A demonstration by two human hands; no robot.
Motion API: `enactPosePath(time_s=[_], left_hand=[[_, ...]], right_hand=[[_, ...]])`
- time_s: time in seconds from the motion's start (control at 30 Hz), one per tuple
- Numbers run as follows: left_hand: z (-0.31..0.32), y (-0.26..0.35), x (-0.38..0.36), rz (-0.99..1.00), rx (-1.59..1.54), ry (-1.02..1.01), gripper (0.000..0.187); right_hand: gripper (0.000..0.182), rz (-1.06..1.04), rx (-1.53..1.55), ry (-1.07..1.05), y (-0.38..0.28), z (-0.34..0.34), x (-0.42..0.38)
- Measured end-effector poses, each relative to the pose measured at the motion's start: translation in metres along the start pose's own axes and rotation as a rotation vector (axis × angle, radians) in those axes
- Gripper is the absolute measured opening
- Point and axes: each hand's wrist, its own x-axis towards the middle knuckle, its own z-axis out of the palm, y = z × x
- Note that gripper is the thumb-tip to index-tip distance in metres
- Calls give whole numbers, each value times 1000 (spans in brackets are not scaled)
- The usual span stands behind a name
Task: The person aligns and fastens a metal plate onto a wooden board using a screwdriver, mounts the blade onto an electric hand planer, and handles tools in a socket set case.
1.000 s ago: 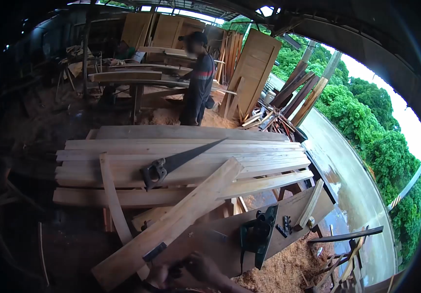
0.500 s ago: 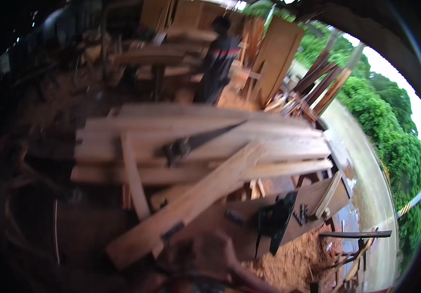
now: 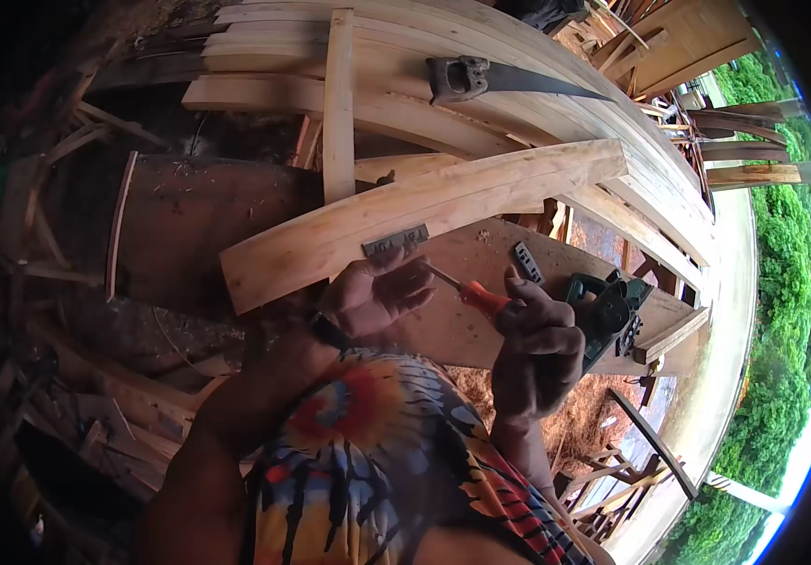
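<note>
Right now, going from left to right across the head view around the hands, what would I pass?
Left hand → metal hinge on the plank → screwdriver → right hand → electric planer.

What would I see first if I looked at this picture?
Two hands in the middle: the right hand holds a screwdriver with an orange handle, its tip by the open left hand. Just above them a pale plank with a metal hinge slants across, and a handsaw lies on the stacked boards up top.
</note>
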Motion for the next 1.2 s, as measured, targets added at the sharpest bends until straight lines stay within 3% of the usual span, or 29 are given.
enactPosePath(time_s=[0.2, 0.43, 0.73, 0.83, 1.03, 1.2], left_hand=[[7, -3, 4, 71, -24, -33, 24], [13, -3, 2, 70, -96, -29, 25], [13, -6, 4, 44, -211, -40, 22], [11, -5, 4, 7, -347, 81, 19], [6, -6, 1, 31, -345, -13, 18], [12, -6, 0, 47, -353, 40, 18]], right_hand=[[30, 30, 94, -119, 11, 5, 0], [12, 9, 36, -104, 9, 7, 2], [16, -7, -70, -78, 5, 9, 3], [17, 11, -132, -95, 5, 6, -3], [16, 61, -157, -166, 1, -4, -11], [15, 29, -172, -160, 0, 0, -9]])
